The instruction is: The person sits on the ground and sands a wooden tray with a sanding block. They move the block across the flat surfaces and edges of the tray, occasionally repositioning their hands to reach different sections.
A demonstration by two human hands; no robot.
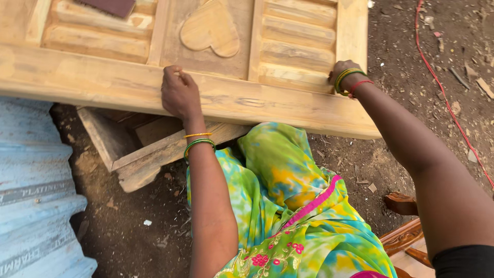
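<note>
ground: bare brown dirt (401,128), outdoors, strewn with wood chips and scraps
landmark: one carved wooden panel (216,98), pale unfinished wood, lying flat and raised off the dirt
panel detail: one raised heart shape (210,28) at its centre; slatted sections left and right of the heart, two in view
under panel: wooden frame pieces (139,149) on the dirt, partly hidden by the panel's near rail
on panel: one dark reddish flat piece (110,6) at its far left edge, cut off by the picture
left hand (179,93): resting on the panel's near rail below the heart, fingers curled down on the wood, nothing gripped
right hand (343,72): at the panel's right end, fingers hooked over the slat edge, mostly hidden; cannot tell if clenched
bangles: green and gold on both wrists, one red band on the right
left of panel: one blue corrugated sheet (36,195)
right of panel: one red cable (447,103) across the dirt
near side of panel: colourful tie-dye garment (293,206); carved dark wood piece (404,226), bottom right
</note>
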